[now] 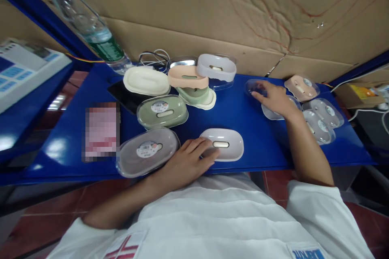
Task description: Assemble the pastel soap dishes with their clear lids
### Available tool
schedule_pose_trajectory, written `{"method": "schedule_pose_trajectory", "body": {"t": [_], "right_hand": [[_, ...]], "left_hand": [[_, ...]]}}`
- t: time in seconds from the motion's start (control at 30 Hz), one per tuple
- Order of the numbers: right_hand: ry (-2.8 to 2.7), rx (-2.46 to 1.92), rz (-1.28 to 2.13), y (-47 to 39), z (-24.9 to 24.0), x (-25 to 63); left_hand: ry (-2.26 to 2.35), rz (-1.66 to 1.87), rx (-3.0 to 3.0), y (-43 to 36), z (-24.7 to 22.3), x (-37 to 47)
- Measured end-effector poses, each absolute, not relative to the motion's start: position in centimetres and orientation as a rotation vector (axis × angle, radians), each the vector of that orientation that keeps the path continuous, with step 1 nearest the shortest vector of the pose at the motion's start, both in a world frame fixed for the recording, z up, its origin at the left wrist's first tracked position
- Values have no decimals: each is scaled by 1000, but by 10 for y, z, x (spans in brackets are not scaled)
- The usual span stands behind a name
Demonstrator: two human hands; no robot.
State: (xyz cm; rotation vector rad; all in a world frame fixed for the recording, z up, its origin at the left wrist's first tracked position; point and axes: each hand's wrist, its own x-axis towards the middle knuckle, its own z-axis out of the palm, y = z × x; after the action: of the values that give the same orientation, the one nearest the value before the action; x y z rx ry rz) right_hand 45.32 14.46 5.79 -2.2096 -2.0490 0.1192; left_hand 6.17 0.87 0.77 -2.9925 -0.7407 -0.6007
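Touching at the left hand [191,160]: fingers loosely spread over the left end of the pale oval dish [232,151]; thumb apart from the forefinger; the dish extends right of the grip, its slotted insert uncovered.
Reaching at the right hand [275,99]: thumb and forefinger parted over the clear cover [253,87]; the cover lies at the fingertips, to their left; whether they pinch it, I cannot tell.
Left of the left grip: blurred pink item [102,131]; mauve lidded box [147,151], just beside the hand; green lidded box [163,112] and cream dish [146,81] farther off.
Beyond the left grip: peach tray [187,77] above a green tray [194,94]; lilac tray [216,67] on their right.
Under and right of the right grip: clear-lidded box [272,112], partly hidden by the hand; peach lidded box [301,88]; two grey lidded boxes [319,127].
Surface beneath both grips: glossy blue table [255,145]; bottle [103,44] at its far left.
Room around: white device [27,73] at left; cardboard wall [188,8] beyond both hands; red tiled floor [60,214] below; open carton [361,97] at right.
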Motion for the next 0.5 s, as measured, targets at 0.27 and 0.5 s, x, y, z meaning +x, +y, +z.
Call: {"method": "schedule_pose_trajectory", "body": {"t": [0.27,0.5], "right_hand": [[-2542,-1366,277,101,53,398],[-2647,-1327,292,83,52,392]], "left_hand": [[-726,-601,-2969,9,10,63],[-711,-679,-2981,8,12,64]]}}
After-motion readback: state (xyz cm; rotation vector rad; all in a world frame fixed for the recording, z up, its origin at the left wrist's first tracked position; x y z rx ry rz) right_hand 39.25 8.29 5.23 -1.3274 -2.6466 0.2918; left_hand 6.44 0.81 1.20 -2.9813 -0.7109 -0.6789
